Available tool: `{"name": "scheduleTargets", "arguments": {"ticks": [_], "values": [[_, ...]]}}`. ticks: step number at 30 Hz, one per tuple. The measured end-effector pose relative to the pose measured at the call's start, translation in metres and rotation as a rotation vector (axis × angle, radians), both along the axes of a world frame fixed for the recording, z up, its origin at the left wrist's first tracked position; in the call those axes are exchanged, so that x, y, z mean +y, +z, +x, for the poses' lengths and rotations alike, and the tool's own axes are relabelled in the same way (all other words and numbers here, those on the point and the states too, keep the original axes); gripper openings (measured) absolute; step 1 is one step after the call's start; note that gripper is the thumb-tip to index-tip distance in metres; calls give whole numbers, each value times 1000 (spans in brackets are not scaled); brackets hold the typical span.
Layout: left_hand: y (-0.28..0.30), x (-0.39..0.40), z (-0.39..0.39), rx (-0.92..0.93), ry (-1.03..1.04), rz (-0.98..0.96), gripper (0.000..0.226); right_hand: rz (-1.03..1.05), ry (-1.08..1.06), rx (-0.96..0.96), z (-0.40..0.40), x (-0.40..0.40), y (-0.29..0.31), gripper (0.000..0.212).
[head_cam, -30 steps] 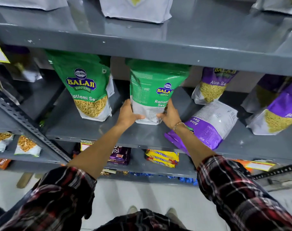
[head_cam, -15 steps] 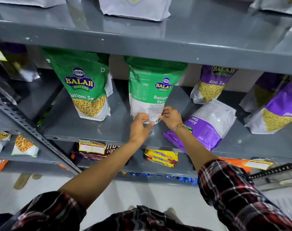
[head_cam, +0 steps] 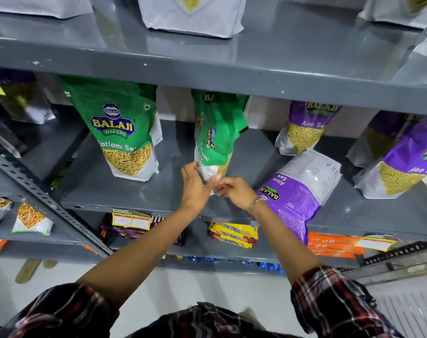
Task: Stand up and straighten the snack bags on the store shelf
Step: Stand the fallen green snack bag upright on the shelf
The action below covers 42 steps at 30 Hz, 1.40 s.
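Observation:
A green Ratlami Sev bag (head_cam: 217, 135) stands on the grey middle shelf (head_cam: 158, 191), twisted so its side edge faces me. My left hand (head_cam: 195, 186) and my right hand (head_cam: 234, 191) both pinch its white bottom corner, fingers meeting under the bag. A second green Ratlami Sev bag (head_cam: 119, 132) stands upright to the left, label facing out. To the right a purple Aloo Sev bag (head_cam: 297, 191) lies flat, upside down, overhanging the shelf's front edge. Two more purple Aloo Sev bags (head_cam: 305, 128) (head_cam: 402, 162) stand behind and to the right.
The upper shelf (head_cam: 232, 71) hangs low over the bags and carries white bags (head_cam: 190, 15). Below are biscuit packs (head_cam: 232, 234), orange packs (head_cam: 329, 245) and price tags (head_cam: 130, 222). A slanted perforated post (head_cam: 44, 198) bounds the left side.
The middle green bag has been turned from facing me to edge-on. My left hand slid from the bag's left side to its bottom, joining my right hand there.

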State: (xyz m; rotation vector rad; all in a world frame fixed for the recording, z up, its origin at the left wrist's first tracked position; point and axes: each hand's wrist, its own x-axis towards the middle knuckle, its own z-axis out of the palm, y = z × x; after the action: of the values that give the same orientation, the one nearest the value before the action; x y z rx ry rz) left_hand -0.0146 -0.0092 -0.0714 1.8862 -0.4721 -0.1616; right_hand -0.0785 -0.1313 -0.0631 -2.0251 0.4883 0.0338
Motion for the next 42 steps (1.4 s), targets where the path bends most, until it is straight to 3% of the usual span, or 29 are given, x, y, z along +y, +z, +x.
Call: {"name": "scheduleTargets", "arguments": {"ticks": [4, 10, 11, 14, 17, 22, 31, 35, 37, 39, 42], "values": [[0, 6, 8, -29, -39, 37, 47, 14, 27, 0, -1, 1, 0, 35], [-5, 14, 26, -25, -10, 20, 34, -82, -239, -66, 15, -35, 6, 23], [-5, 15, 32, 4, -36, 22, 35, -101, -241, -63, 20, -40, 8, 26], [0, 23, 56, 94, -151, 2, 34, -143, -102, -6, 38, -56, 11, 64], [3, 23, 76, 154, -207, -10, 19, -146, 9, 41, 53, -69, -2, 84], [-4, 17, 100, 267, -272, -56, 19, 65, -72, 17, 45, -59, 7, 65], [-10, 1, 106, 298, -211, -8, 29, 84, -140, -69, 31, -48, -4, 58], [-11, 4, 77, 79, 142, 31, 33, -45, -54, -22, 23, -59, 13, 48], [-13, 7, 49, 88, 306, -31, 29, -66, -64, -21, 12, -79, 23, 42], [-11, 3, 11, 174, 258, -88, 24, -101, -76, -30, -2, -107, 34, 37], [8, -20, -52, 195, -79, -100, 24, -677, -51, 86, -27, -157, 47, 30]]}}
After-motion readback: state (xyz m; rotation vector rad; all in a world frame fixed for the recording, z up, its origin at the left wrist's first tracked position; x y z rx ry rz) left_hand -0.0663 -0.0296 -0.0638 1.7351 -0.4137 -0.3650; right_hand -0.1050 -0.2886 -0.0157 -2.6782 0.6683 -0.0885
